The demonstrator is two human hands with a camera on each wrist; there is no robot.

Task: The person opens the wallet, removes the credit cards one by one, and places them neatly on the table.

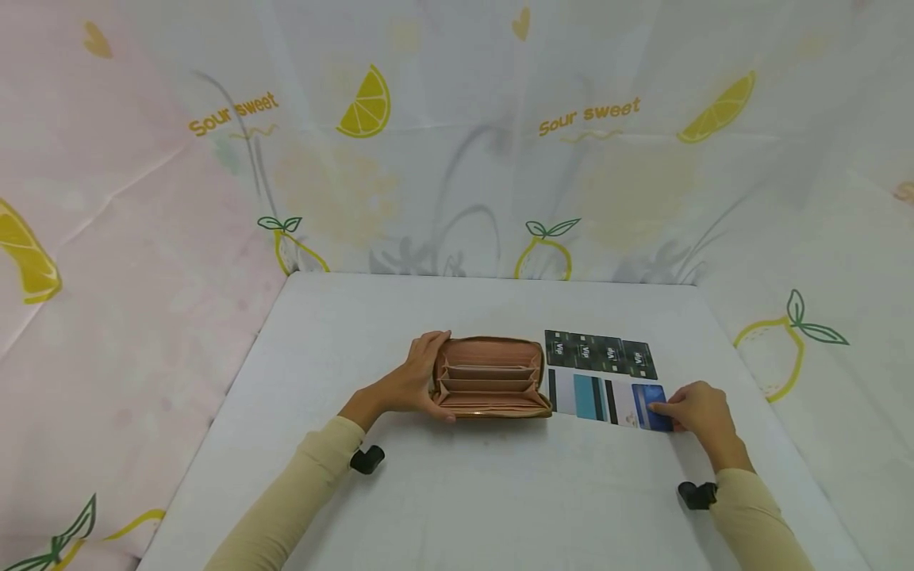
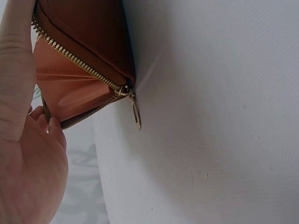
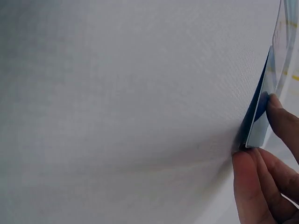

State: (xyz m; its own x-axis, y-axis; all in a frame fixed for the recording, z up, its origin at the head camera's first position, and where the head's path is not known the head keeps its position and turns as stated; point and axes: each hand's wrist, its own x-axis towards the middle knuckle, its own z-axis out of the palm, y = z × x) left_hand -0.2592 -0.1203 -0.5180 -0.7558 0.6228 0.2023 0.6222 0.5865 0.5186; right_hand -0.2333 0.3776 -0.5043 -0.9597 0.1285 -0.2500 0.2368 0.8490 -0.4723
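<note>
A brown zip wallet (image 1: 493,379) lies unzipped on the white table, its inner compartments facing up. My left hand (image 1: 420,379) grips its left side, thumb at the near edge and fingers at the far edge. In the left wrist view the wallet (image 2: 86,42) shows its brass zipper and a hanging zip pull (image 2: 136,112). To the right, my right hand (image 1: 703,414) pinches the right edge of a blue card (image 1: 648,400), the last in the near row. In the right wrist view that card (image 3: 259,121) is tilted, one edge lifted off the table.
Several dark VIP cards (image 1: 598,354) overlap in a row behind the near row. That near row also holds a teal striped card (image 1: 587,396) and pale cards (image 1: 624,403). A printed cloth (image 1: 457,159) hangs behind the white table (image 1: 457,500).
</note>
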